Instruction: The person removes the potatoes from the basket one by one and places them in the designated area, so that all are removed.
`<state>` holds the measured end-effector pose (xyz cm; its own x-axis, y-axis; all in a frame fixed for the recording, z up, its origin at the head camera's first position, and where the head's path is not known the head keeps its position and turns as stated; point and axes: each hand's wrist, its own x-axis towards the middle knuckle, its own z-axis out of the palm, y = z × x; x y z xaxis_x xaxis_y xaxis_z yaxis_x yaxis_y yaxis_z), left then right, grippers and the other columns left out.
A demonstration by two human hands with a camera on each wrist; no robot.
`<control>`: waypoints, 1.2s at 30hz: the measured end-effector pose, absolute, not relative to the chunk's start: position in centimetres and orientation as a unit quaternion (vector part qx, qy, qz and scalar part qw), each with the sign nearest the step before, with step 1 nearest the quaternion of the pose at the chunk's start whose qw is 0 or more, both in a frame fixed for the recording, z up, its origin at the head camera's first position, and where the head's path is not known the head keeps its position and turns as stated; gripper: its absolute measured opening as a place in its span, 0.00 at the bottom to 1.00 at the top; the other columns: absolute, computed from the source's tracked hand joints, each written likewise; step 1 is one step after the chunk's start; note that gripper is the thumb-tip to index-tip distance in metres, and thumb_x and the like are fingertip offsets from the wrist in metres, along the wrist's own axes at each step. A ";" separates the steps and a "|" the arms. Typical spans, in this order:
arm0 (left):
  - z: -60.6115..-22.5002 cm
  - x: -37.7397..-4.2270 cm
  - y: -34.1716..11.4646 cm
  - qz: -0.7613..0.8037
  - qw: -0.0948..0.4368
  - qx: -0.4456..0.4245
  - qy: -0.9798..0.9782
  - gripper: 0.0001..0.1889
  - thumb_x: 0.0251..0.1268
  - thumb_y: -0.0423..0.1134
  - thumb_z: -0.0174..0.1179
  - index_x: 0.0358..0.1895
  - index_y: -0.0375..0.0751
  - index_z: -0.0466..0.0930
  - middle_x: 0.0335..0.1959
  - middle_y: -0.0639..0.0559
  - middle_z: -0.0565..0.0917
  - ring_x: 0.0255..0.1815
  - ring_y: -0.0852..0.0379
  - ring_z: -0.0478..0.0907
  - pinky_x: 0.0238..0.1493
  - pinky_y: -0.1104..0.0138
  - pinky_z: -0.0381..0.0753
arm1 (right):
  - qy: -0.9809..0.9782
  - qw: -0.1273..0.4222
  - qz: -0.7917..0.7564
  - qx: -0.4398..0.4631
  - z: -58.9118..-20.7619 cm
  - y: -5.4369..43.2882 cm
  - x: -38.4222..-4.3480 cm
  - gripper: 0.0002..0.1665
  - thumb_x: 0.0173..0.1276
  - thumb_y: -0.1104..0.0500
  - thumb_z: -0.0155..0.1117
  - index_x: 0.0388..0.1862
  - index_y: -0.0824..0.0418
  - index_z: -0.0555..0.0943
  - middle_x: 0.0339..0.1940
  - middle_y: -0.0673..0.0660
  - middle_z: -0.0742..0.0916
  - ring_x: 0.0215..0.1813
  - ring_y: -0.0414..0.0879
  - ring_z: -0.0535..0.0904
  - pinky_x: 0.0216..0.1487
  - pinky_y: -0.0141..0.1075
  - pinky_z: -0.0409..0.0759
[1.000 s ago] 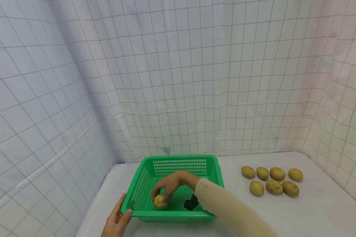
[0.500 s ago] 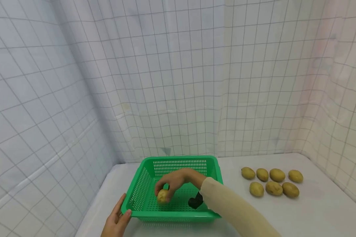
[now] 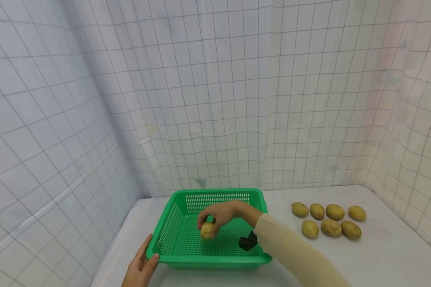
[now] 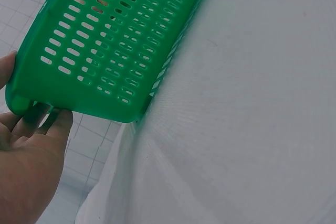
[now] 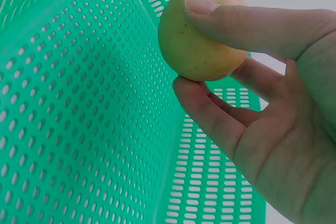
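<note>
My right hand [image 3: 220, 213] pinches a yellow potato [image 3: 207, 230] between thumb and fingers, over the floor of a green slotted plastic basket [image 3: 215, 259]. The right wrist view shows the thumb lying across the potato [image 5: 202, 35] and the fingertips under it. At the basket's near left corner, my left hand [image 3: 141, 265] grips the rim, thumb on top. Seen in the left wrist view, the fingers of the left hand [image 4: 31, 156] curl under the rim of the basket [image 4: 105, 98]. Inside the basket no other potato shows.
Several potatoes [image 3: 331, 228] lie in two rows on the white-covered table [image 3: 283, 255], right of the basket. A black wrist device [image 3: 248, 241] hangs under the right sleeve [image 3: 291, 247]. White gridded curtains [image 3: 215, 99] enclose the table at the back and both sides.
My right hand has lifted the potato from the basket's near left part and moved it right and farther back. The left hand has stayed on the rim.
</note>
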<state>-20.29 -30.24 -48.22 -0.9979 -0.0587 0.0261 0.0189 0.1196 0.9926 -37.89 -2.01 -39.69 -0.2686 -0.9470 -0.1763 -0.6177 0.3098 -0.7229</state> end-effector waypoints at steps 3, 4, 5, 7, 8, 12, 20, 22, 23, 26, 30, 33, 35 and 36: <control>-48.2 -20.2 -30.3 -0.663 0.024 0.019 -0.748 0.45 0.81 0.47 0.57 0.85 0.37 0.37 0.82 0.28 0.46 0.77 0.33 0.52 0.67 0.52 0.70 | 0.753 0.299 -0.271 -0.520 -39.5 -1.4 -37.9 0.25 0.67 0.70 0.74 0.61 0.66 0.80 0.57 0.50 0.82 0.56 0.42 0.78 0.54 0.31 0.82; -48.3 -20.2 -30.3 -0.663 0.024 0.021 -0.748 0.45 0.81 0.47 0.57 0.85 0.37 0.37 0.82 0.28 0.46 0.77 0.33 0.52 0.67 0.52 0.70 | 0.754 0.298 -0.270 -0.519 -39.5 -1.2 -37.9 0.25 0.66 0.70 0.74 0.61 0.65 0.80 0.56 0.49 0.82 0.55 0.41 0.79 0.54 0.31 0.82; -48.3 -20.2 -30.3 -0.663 0.024 0.021 -0.748 0.45 0.81 0.47 0.57 0.85 0.36 0.37 0.82 0.28 0.46 0.77 0.32 0.52 0.67 0.53 0.71 | 0.756 0.299 -0.270 -0.516 -39.5 -1.0 -37.8 0.24 0.67 0.70 0.74 0.61 0.65 0.80 0.56 0.48 0.82 0.54 0.41 0.79 0.53 0.31 0.82; -48.5 -20.2 -30.4 -0.667 0.024 0.020 -0.745 0.46 0.81 0.47 0.58 0.85 0.35 0.37 0.82 0.28 0.46 0.77 0.32 0.52 0.66 0.58 0.74 | 0.758 0.304 -0.271 -0.509 -39.5 -0.7 -37.8 0.24 0.67 0.69 0.74 0.61 0.64 0.80 0.57 0.48 0.82 0.53 0.41 0.79 0.52 0.32 0.83; -48.6 -20.2 -30.4 -0.669 0.026 0.018 -0.742 0.46 0.81 0.47 0.58 0.85 0.35 0.37 0.81 0.28 0.46 0.76 0.34 0.52 0.65 0.61 0.75 | 0.760 0.306 -0.271 -0.506 -39.5 -0.5 -37.8 0.24 0.67 0.69 0.75 0.61 0.64 0.80 0.57 0.48 0.82 0.53 0.40 0.79 0.52 0.32 0.83; -49.1 -20.2 -30.5 -0.682 0.027 0.012 -0.731 0.46 0.80 0.45 0.59 0.84 0.34 0.37 0.81 0.28 0.46 0.71 0.55 0.66 0.60 0.70 0.76 | 0.763 0.314 -0.275 -0.494 -39.6 0.1 -37.6 0.24 0.66 0.69 0.75 0.61 0.64 0.80 0.58 0.50 0.82 0.54 0.43 0.79 0.52 0.32 0.83; -49.5 -20.3 -30.7 -0.696 0.029 -0.010 -0.717 0.46 0.80 0.43 0.59 0.84 0.33 0.35 0.81 0.27 0.44 0.61 0.75 0.69 0.59 0.72 0.76 | 0.767 0.307 -0.280 -0.489 -39.4 1.2 -37.6 0.24 0.65 0.69 0.75 0.60 0.62 0.81 0.56 0.48 0.82 0.52 0.41 0.79 0.55 0.32 0.81; -49.5 -20.4 -30.7 -0.699 0.028 -0.012 -0.714 0.46 0.80 0.43 0.59 0.84 0.33 0.35 0.81 0.28 0.44 0.56 0.83 0.68 0.58 0.73 0.76 | 0.770 0.300 -0.281 -0.488 -39.4 1.5 -37.7 0.24 0.65 0.69 0.76 0.59 0.61 0.82 0.55 0.46 0.82 0.52 0.41 0.79 0.54 0.32 0.81; -49.5 -20.4 -30.7 -0.698 0.030 -0.016 -0.715 0.46 0.80 0.43 0.59 0.84 0.32 0.35 0.81 0.27 0.43 0.58 0.80 0.69 0.59 0.73 0.77 | 0.771 0.297 -0.282 -0.488 -39.4 1.7 -37.7 0.24 0.64 0.69 0.76 0.59 0.60 0.82 0.55 0.45 0.82 0.52 0.42 0.79 0.54 0.32 0.81; -49.4 -20.3 -30.7 -0.692 0.034 -0.009 -0.721 0.46 0.80 0.43 0.59 0.84 0.32 0.36 0.81 0.27 0.45 0.63 0.70 0.69 0.58 0.73 0.77 | 0.773 0.291 -0.287 -0.485 -39.3 2.1 -37.8 0.24 0.64 0.70 0.77 0.57 0.57 0.82 0.54 0.45 0.82 0.53 0.43 0.78 0.54 0.33 0.81; -49.0 -20.3 -30.6 -0.677 0.038 0.002 -0.735 0.45 0.80 0.43 0.59 0.84 0.33 0.38 0.81 0.27 0.47 0.73 0.44 0.61 0.58 0.71 0.78 | 0.783 0.280 -0.293 -0.472 -39.2 2.9 -37.9 0.24 0.62 0.69 0.78 0.55 0.53 0.83 0.53 0.44 0.83 0.52 0.44 0.79 0.54 0.33 0.81; -48.7 -20.4 -30.4 -0.669 0.040 0.004 -0.742 0.44 0.81 0.44 0.58 0.84 0.34 0.38 0.81 0.27 0.48 0.75 0.33 0.54 0.59 0.69 0.78 | 0.789 0.274 -0.294 -0.465 -39.0 3.4 -38.0 0.24 0.62 0.69 0.78 0.54 0.52 0.83 0.52 0.43 0.83 0.52 0.44 0.79 0.53 0.34 0.82; -48.5 -20.4 -30.3 -0.666 0.041 0.006 -0.745 0.44 0.81 0.44 0.58 0.84 0.35 0.39 0.81 0.28 0.49 0.75 0.32 0.53 0.59 0.69 0.78 | 0.792 0.270 -0.293 -0.463 -38.9 3.7 -38.0 0.25 0.62 0.69 0.78 0.54 0.51 0.83 0.52 0.43 0.83 0.52 0.44 0.79 0.53 0.34 0.82; -48.5 -20.4 -30.2 -0.665 0.042 0.008 -0.745 0.44 0.81 0.44 0.58 0.84 0.35 0.39 0.80 0.28 0.50 0.75 0.33 0.54 0.58 0.70 0.78 | 0.793 0.269 -0.292 -0.463 -38.8 3.9 -38.0 0.24 0.62 0.69 0.78 0.54 0.51 0.83 0.52 0.43 0.83 0.52 0.44 0.79 0.53 0.34 0.82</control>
<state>-20.43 -30.22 -48.46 -0.9963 -0.0680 0.0520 0.0440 0.1142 0.9925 -38.04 3.88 -38.81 -0.4273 -0.8906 -0.1558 -0.5761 0.4010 -0.7122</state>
